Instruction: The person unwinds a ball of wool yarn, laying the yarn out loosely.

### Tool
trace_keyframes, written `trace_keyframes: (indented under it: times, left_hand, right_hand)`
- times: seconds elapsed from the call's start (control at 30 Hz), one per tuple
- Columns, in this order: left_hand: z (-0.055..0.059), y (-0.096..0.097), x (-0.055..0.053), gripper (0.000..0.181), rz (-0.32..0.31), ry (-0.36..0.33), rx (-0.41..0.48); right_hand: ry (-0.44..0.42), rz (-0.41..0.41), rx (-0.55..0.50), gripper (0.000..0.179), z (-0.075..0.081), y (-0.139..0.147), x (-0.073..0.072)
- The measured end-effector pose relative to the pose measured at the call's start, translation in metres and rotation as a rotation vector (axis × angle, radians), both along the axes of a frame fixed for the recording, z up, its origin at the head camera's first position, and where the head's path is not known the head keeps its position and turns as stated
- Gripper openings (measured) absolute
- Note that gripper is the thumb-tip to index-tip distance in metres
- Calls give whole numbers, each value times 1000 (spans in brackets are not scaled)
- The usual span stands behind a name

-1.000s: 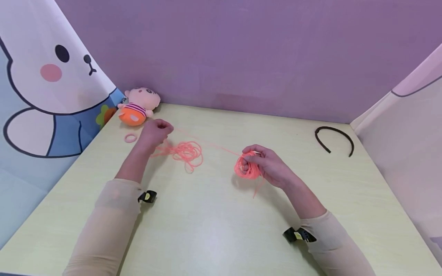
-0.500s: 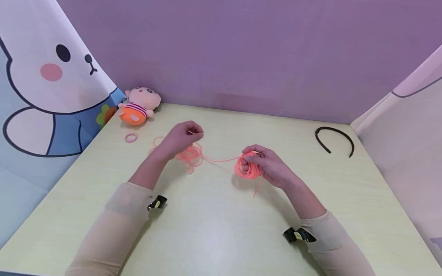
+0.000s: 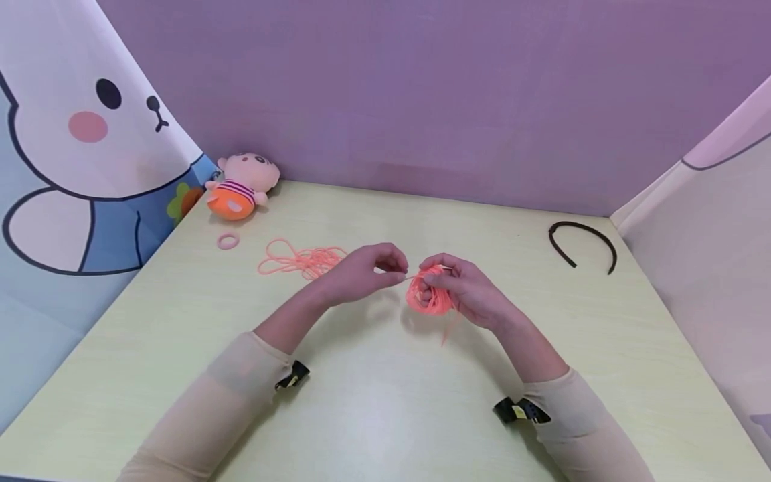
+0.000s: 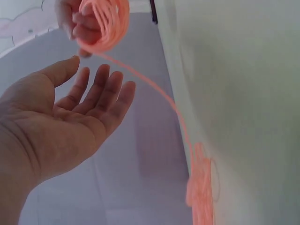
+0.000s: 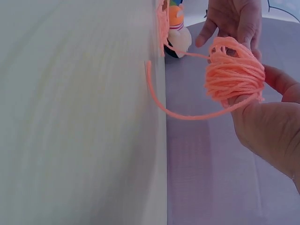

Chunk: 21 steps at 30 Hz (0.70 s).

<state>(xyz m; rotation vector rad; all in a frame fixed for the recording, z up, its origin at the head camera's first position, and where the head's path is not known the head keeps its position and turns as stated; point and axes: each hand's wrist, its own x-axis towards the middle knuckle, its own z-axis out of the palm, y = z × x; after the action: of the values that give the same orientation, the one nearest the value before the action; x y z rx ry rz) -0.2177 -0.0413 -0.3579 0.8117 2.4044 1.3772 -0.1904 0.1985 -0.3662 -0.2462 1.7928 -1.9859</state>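
Observation:
My right hand (image 3: 466, 288) grips a coil of coral-pink yarn (image 5: 234, 72), its fingers and thumb wrapped into the loops. A loose yarn end dangles below the coil. Close to the coil's left side is my left hand (image 3: 367, 271), thumb and fingers apart; in the left wrist view that hand (image 4: 70, 117) has relaxed fingers with nothing between them. One strand (image 4: 154, 85) runs from the coil past the left fingertips down to the yarn pile (image 3: 301, 260) on the table. The left hand and forearm partly hide this pile in the head view.
A plush doll (image 3: 243, 184) in orange shorts leans in the back left corner. Before it lies a pink ring (image 3: 227, 241). A black headband (image 3: 583, 227) lies at the right rear of the table (image 3: 373, 408). Purple cloth (image 3: 421, 100) hangs behind.
The left hand has swung right from near the doll, across the yarn pile, to the coil. The strand, first stretched toward that hand, has slackened. The right hand has stayed put with the coil.

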Motion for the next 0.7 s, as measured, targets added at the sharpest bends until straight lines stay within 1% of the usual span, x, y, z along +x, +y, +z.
trace_keyframes:
  times: [0.13,0.3,0.47,0.7]
  left_hand:
    - [-2,7,5,15,-8,28,5]
    - [-4,12,10,14,-19,18,19]
    - [-4,14,11,13,-8,23,6]
    - [-6,16,12,7,12,31,-24]
  right_hand:
    - [12,20,0,24,-1,-1,0]
    - [22,49,-19,21,-1,-1,1]
    - [38,69,-19,20,-1,-1,1]
    - [43,101,-24,19,-2,-1,0]
